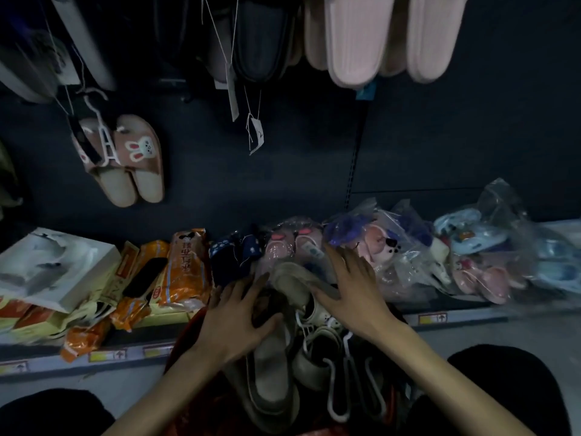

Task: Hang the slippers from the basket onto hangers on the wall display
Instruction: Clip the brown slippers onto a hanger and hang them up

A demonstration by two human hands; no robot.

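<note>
A red basket [188, 335] sits between my knees, filled with beige slippers [273, 372] and white hangers [339, 388]. My left hand [239, 319] lies spread on the dark and beige slippers at the top of the pile, fingers apart. My right hand [352, 284] is also spread, with its thumb pressed on a beige slipper [292, 281] at the far side of the basket. On the dark wall display a pink rabbit slipper pair [125, 158] hangs from a white hanger. Pale pink slides [377, 36] and dark slippers [261, 39] hang higher up.
A low shelf [456, 316] runs behind the basket. Orange packets [185, 265] and a white box [53, 265] lie on its left. Bagged children's slippers [393, 247] crowd its middle and right. Paper price tags [256, 133] dangle on strings from above. My dark-clad knees fill both lower corners.
</note>
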